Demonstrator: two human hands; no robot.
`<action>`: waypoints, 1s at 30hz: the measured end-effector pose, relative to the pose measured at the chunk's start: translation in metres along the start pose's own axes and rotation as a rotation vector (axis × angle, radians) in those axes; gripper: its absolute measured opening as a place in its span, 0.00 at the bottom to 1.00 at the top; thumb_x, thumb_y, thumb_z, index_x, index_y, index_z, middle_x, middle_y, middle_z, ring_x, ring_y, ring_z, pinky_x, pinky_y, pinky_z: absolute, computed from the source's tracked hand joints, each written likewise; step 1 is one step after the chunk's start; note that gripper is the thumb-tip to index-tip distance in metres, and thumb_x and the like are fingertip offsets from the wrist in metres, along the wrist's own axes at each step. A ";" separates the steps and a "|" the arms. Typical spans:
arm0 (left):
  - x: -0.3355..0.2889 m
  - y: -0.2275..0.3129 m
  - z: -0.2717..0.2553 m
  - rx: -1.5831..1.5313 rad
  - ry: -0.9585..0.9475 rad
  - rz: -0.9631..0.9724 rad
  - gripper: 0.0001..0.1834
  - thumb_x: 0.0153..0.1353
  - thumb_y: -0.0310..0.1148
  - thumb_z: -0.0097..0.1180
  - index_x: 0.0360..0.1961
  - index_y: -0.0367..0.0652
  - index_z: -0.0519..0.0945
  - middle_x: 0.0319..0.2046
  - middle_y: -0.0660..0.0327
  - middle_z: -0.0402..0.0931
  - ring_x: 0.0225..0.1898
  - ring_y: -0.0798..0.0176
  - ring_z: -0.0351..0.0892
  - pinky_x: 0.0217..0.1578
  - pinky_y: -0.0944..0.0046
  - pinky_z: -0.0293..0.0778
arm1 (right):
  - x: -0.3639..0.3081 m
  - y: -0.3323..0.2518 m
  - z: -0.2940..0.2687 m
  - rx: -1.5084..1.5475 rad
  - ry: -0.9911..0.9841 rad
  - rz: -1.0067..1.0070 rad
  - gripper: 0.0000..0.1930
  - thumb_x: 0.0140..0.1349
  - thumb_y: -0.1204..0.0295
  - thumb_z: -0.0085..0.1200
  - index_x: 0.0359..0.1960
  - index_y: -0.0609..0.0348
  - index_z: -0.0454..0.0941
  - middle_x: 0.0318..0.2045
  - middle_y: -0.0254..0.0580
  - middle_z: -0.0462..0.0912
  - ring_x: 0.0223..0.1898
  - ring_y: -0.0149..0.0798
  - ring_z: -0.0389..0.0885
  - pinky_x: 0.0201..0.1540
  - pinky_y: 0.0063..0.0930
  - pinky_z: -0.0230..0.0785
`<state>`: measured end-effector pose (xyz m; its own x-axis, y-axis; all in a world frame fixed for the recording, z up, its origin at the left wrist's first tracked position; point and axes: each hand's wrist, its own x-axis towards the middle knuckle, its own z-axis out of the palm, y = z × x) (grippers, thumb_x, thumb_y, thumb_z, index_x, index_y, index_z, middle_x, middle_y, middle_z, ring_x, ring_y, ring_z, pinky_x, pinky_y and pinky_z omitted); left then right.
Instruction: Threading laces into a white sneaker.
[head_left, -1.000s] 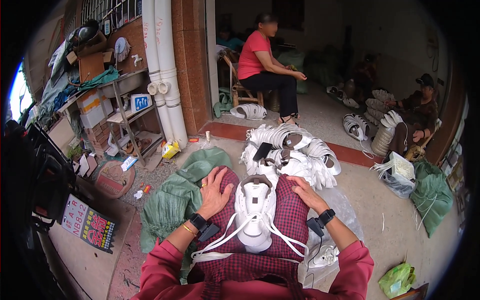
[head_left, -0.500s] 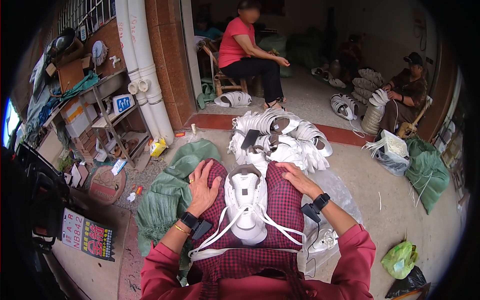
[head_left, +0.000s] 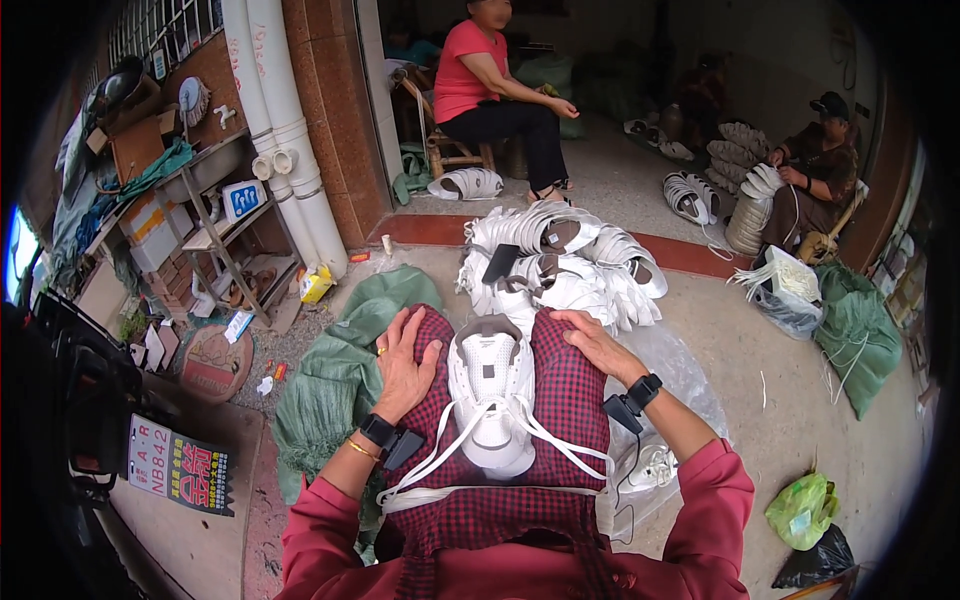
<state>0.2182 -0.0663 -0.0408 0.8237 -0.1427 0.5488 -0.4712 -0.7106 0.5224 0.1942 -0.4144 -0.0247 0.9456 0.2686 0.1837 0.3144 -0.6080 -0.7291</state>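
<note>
A white shoe upper (head_left: 490, 375) lies lengthwise between my thighs on a red-and-black checked apron (head_left: 470, 520). Its toe points toward me, and a loose white lace (head_left: 565, 452) spreads from it to both sides. My left hand (head_left: 404, 366) rests flat on my left knee, fingers spread, beside the upper. On the right knee lies my right hand (head_left: 598, 352), with its fingers stretched out and nothing held. Neither hand touches the upper. Just beyond my knees is a heap of white shoe uppers (head_left: 590, 255) with a dark flat phone-like object (head_left: 501, 263) on top.
A green woven sack (head_left: 325, 385) slumps by my left leg, and clear plastic sheeting (head_left: 680, 385) lies at my right. Farther right stand a bundle of white laces (head_left: 793, 275) and another green sack (head_left: 858, 340). Two people sit in the doorway, one handling white uppers (head_left: 762, 182).
The view has shifted slightly, so the heap sits a little higher in the picture. Both hands stay on my knees, and the shoe upper lies as before.
</note>
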 end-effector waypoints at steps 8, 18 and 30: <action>-0.004 -0.005 -0.009 -0.025 -0.048 0.018 0.33 0.62 0.41 0.56 0.68 0.48 0.65 0.69 0.49 0.57 0.64 0.40 0.60 0.64 0.45 0.58 | -0.002 -0.006 0.004 -0.002 0.005 0.013 0.26 0.66 0.58 0.39 0.64 0.50 0.67 0.62 0.53 0.67 0.64 0.54 0.61 0.69 0.43 0.49; -0.014 -0.002 -0.062 -0.137 -0.091 0.053 0.14 0.62 0.30 0.59 0.49 0.40 0.83 0.55 0.51 0.78 0.58 0.52 0.75 0.64 0.57 0.61 | -0.022 -0.050 -0.011 -0.257 0.138 -0.127 0.21 0.62 0.72 0.45 0.56 0.59 0.74 0.57 0.52 0.73 0.61 0.54 0.66 0.64 0.42 0.58; 0.022 0.047 -0.012 -0.119 -0.203 0.163 0.13 0.61 0.40 0.62 0.43 0.45 0.85 0.45 0.63 0.80 0.51 0.59 0.72 0.55 0.55 0.53 | 0.013 -0.090 0.020 0.017 0.033 -0.090 0.13 0.59 0.72 0.61 0.46 0.60 0.81 0.24 0.34 0.79 0.25 0.26 0.75 0.29 0.25 0.69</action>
<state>0.2109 -0.0947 0.0036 0.7748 -0.3917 0.4962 -0.6263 -0.5826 0.5180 0.1760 -0.3417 0.0305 0.9160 0.2963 0.2706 0.3969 -0.5696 -0.7198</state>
